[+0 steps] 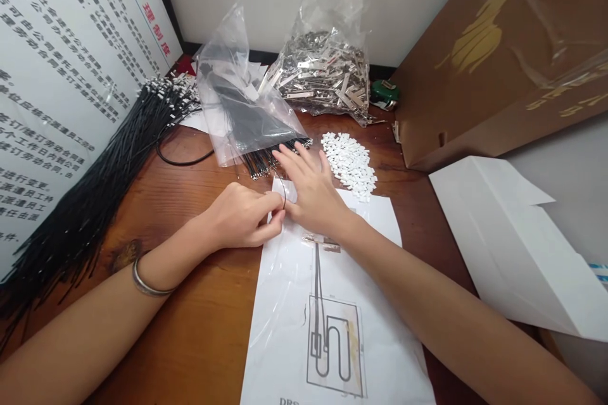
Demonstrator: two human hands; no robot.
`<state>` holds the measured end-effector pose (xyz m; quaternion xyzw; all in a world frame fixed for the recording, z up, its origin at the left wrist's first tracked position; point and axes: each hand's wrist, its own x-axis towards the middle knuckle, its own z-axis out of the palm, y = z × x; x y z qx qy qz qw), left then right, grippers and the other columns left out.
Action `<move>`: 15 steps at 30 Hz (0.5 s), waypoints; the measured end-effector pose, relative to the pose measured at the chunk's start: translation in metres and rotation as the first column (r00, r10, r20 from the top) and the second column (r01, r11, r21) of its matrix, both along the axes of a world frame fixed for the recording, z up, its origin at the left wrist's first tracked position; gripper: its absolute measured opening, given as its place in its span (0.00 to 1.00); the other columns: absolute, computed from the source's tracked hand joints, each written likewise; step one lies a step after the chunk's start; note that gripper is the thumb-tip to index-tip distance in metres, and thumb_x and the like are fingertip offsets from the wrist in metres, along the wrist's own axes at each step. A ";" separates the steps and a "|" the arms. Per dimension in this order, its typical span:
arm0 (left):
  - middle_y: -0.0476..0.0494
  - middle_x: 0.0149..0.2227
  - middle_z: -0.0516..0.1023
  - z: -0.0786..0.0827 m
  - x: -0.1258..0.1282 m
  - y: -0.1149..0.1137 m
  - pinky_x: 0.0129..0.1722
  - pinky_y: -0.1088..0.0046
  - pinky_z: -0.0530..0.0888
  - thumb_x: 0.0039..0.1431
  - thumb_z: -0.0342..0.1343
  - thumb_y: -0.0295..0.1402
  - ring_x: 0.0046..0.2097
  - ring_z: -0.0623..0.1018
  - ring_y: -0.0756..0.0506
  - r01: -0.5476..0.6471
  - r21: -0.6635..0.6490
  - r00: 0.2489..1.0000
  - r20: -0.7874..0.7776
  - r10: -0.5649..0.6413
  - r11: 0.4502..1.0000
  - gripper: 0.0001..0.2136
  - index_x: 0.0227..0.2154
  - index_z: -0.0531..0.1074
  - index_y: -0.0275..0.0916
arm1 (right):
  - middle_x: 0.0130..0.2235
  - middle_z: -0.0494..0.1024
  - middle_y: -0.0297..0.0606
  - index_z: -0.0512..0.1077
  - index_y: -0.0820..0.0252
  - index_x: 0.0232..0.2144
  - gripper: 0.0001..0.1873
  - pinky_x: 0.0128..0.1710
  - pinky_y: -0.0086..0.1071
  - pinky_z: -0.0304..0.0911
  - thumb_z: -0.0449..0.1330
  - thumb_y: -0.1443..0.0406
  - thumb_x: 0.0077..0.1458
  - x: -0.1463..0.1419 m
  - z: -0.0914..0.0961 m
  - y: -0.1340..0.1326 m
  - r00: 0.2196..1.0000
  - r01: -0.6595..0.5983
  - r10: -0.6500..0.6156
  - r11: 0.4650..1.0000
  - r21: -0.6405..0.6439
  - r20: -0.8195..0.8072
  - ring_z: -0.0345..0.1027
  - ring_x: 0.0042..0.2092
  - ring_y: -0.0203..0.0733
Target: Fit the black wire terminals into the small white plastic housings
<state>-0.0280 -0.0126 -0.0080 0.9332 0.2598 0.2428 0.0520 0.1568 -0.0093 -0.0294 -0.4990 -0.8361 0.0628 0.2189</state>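
Note:
My left hand (247, 215) is closed in a pinch over the top of a printed sheet. Between its fingertips is a thin black wire (284, 188), which curves up toward the wire bundle. My right hand (313, 196) lies right beside it with fingers stretched forward and apart, its thumb side close to the left fingertips. Those outstretched fingers reach the edge of a bundle of black wires with small metal ends (260, 166), which pokes out of a clear plastic bag (228, 133). Just right of the fingers lies a pile of small white plastic connectors (350, 163).
A large bundle of black wires with white ends (114, 158) leans at the left. Behind stands a clear bag of flat metal strips (327, 76), next to a green tape measure (384, 93). A brown box (475, 63) and folded white card (513, 253) border the right.

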 end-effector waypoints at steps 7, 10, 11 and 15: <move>0.56 0.14 0.63 0.002 -0.006 0.005 0.19 0.76 0.56 0.60 0.50 0.31 0.17 0.63 0.54 0.026 -0.123 0.994 0.113 -0.012 0.992 0.10 0.23 0.66 0.39 | 0.34 0.82 0.37 0.77 0.56 0.39 0.10 0.51 0.48 0.59 0.56 0.67 0.60 0.001 -0.001 -0.001 0.949 -0.061 0.155 0.945 0.321 -0.275 0.73 0.40 0.46; 0.54 0.16 0.65 0.000 -0.010 0.006 0.21 0.75 0.58 0.64 0.47 0.35 0.19 0.65 0.52 0.060 -0.165 0.991 0.125 -0.040 0.984 0.13 0.24 0.67 0.38 | 0.33 0.82 0.36 0.77 0.54 0.37 0.09 0.43 0.44 0.63 0.56 0.67 0.60 0.000 0.001 -0.004 0.884 -0.082 0.205 0.953 0.292 -0.420 0.74 0.36 0.44; 0.52 0.17 0.66 -0.001 -0.012 0.007 0.22 0.74 0.59 0.66 0.43 0.36 0.20 0.65 0.52 0.056 -0.174 0.990 0.139 -0.032 0.983 0.15 0.25 0.67 0.38 | 0.34 0.83 0.36 0.77 0.53 0.37 0.09 0.43 0.43 0.63 0.57 0.66 0.60 -0.001 0.002 -0.005 0.849 -0.067 0.189 0.965 0.255 -0.494 0.75 0.37 0.44; 0.49 0.17 0.65 0.001 -0.014 0.008 0.26 0.71 0.60 0.67 0.36 0.37 0.21 0.65 0.50 -0.280 -0.200 0.935 0.164 0.314 0.939 0.21 0.21 0.65 0.39 | 0.35 0.81 0.36 0.76 0.52 0.34 0.09 0.38 0.40 0.66 0.57 0.60 0.61 -0.003 0.006 -0.007 0.575 0.041 -0.077 0.997 -0.065 -0.814 0.73 0.34 0.41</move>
